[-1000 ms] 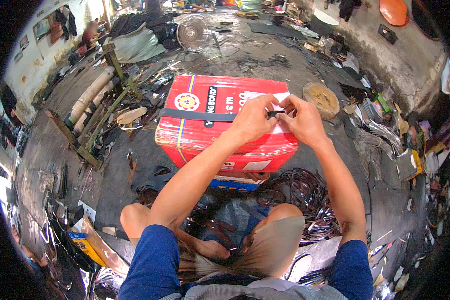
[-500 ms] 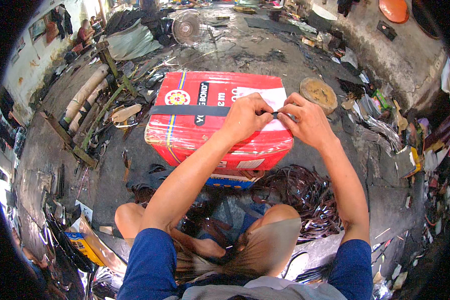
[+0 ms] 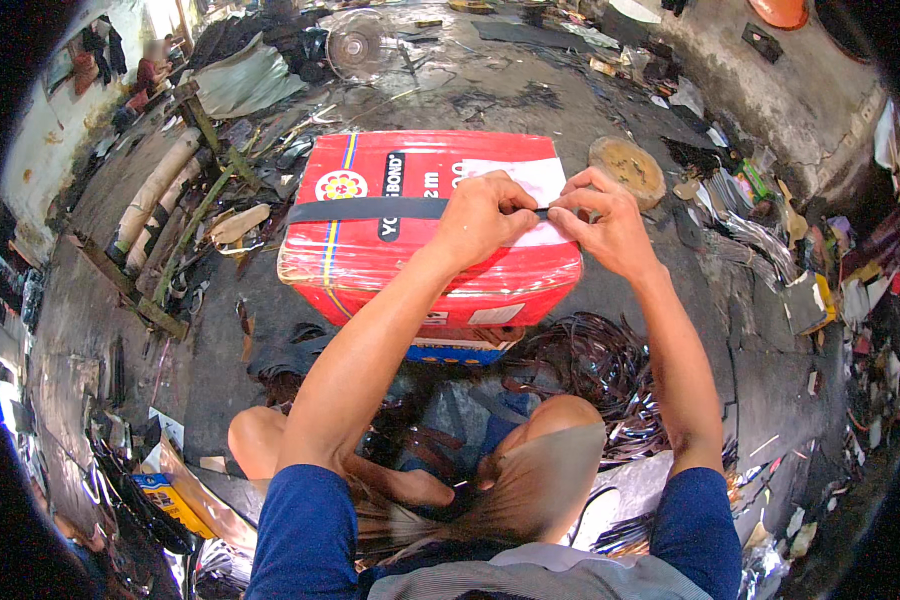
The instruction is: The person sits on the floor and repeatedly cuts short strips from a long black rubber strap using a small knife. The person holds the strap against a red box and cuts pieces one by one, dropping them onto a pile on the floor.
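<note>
A red carton point(image 3: 440, 275) stands in front of me, with a flower emblem and a narrow blue and yellow stripe. Across its top runs a flat black strip point(image 3: 360, 209), perhaps rubber or leather. My left hand point(image 3: 482, 222) closes in a pinch on the strip near the carton's right part. Just right of it, my right hand point(image 3: 607, 222) pinches the strip's right end between thumb and fingers. A white paper sheet point(image 3: 535, 178) lies on the carton top, partly under my hands. The fingertips hide the stretch of strip between them.
Below the carton sits a blue box point(image 3: 460, 352). A heap of dark, shiny strips point(image 3: 595, 375) lies to its right. Beyond the carton's right corner is a round wooden block point(image 3: 627, 172). Timber poles point(image 3: 160, 190) lie at left; a fan point(image 3: 358, 45) and a seated person point(image 3: 153, 72) are farther back.
My view has shifted slightly, so the carton appears a little higher and farther left. Both hands keep their pinch on the strip, the fingertips drawn slightly closer.
</note>
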Tool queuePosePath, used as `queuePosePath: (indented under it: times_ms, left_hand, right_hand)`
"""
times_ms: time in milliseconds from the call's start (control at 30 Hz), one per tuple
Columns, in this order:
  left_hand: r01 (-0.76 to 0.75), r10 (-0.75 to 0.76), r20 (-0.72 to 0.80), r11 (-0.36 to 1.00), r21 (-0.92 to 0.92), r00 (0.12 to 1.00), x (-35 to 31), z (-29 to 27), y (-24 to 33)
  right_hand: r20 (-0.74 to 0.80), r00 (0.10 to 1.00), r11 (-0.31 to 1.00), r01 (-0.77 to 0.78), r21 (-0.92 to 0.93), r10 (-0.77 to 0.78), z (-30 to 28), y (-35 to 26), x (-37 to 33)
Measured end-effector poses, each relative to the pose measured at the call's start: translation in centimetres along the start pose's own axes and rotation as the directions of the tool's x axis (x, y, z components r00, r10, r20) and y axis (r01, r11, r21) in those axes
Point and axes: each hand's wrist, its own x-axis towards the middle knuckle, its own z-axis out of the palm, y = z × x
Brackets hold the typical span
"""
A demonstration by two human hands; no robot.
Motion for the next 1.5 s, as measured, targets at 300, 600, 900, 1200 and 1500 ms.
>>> queuePosePath:
  times_ms: [300, 600, 900, 1200, 1500]
  left_hand:
    - [-0.039, 0.050, -0.064, 0.987, 0.156, 0.997, 0.8, 0.5, 0.1]
    - [-0.142, 0.134, 0.097, 0.987, 0.081, 0.986, 2.3, -0.5, 1.1]
    - [-0.101, 0.105, 0.026, 0.988, -0.117, 0.994, 2.4, 2.5, 0.8]
    - [-0.149, 0.145, -0.035, 0.979, -0.141, 0.989, 2.7, 3.3, 1.0]
    - [-0.067, 0.073, 0.030, 0.986, -0.151, 0.997, 2.6, 2.9, 1.1]
  right_hand:
    - [-0.086, 0.906, 0.888, -0.383, 0.255, 0.415, 2.8, 1.1, -0.5]
    - [0.037, 0.711, 0.530, -0.556, 0.641, 0.702, 3.7, 1.0, -1.2]
    - [0.260, 0.662, 0.166, -0.509, 0.845, 0.703, 3.7, 1.0, -3.3]
    - [0.099, 0.604, 0.481, -0.714, 0.509, 0.791, 1.5, 0.9, 0.8]
    - [-0.237, 0.752, 0.787, -0.572, 0.231, 0.616, 6.0, 6.0, -0.4]
